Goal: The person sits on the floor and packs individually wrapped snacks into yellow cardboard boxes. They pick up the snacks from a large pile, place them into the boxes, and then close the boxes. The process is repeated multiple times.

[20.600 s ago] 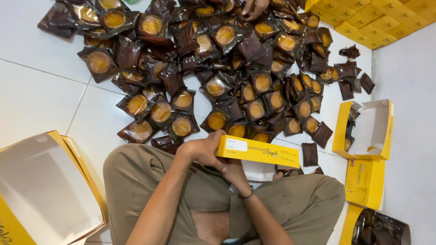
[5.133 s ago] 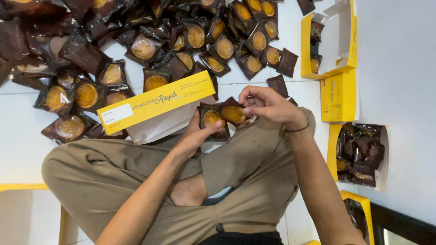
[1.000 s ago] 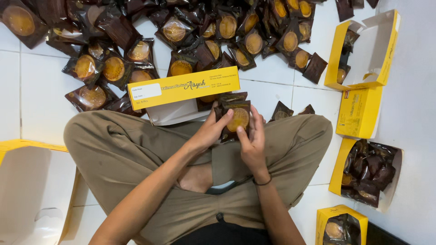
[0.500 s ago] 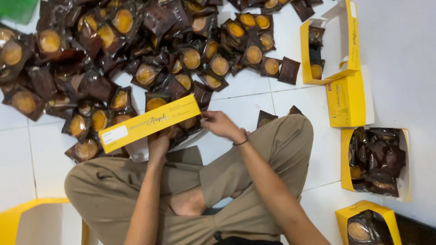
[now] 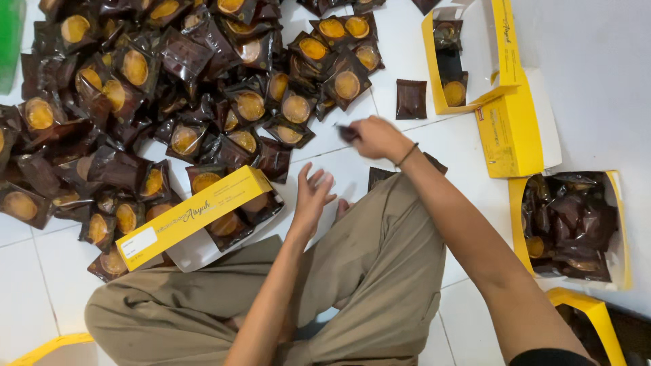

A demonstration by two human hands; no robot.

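white floor: right hand (image 5: 378,137) farther from box (image 5: 193,218)

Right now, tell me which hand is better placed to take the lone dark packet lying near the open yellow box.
Right. The right hand is already out over the tiles beside the lone packet, though it seems to pinch something dark. The left hand hangs open, farther back by the knee.

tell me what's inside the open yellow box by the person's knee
Dark brown wrapped pastries show inside the open yellow box; its raised lid covers most of the interior.
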